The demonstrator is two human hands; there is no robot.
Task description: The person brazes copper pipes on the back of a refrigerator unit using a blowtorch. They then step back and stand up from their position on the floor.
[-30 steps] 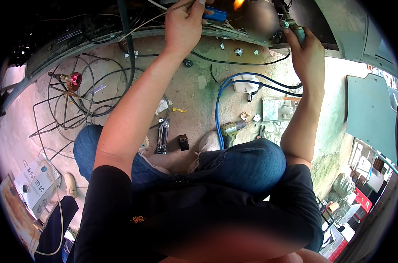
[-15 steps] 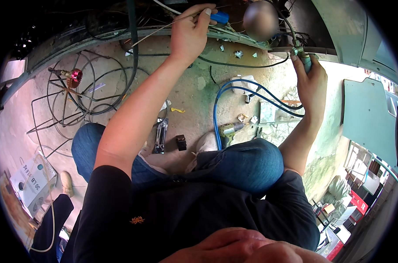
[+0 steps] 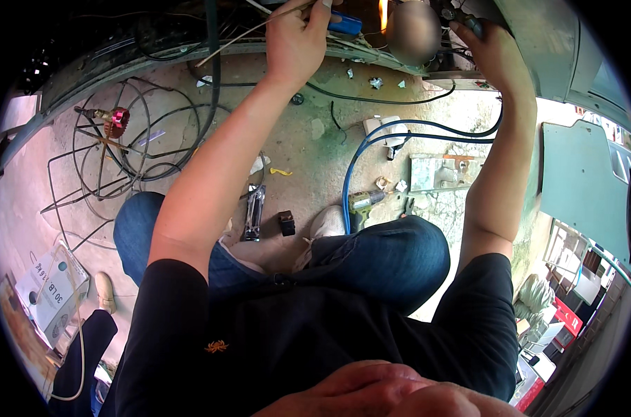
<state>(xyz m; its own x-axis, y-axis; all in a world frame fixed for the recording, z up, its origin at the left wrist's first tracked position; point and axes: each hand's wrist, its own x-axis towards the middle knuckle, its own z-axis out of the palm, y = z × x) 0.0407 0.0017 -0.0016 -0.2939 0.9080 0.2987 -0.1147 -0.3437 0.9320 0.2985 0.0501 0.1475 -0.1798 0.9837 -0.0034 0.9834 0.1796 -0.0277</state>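
Your right hand [image 3: 492, 52] is partly cut off, fingers unclear; your left hand [image 3: 298, 42] pinches a thin pale rod [image 3: 249, 31] beside a blue-handled torch [image 3: 345, 24].

coiled black wires [image 3: 120, 149], blue hose [image 3: 371, 156], cordless drill [image 3: 362, 203]

Daylit, stained concrete floor [image 3: 315, 149] strewn with coiled wires [image 3: 114, 160], a blue hose [image 3: 371, 149] and scattered tools.
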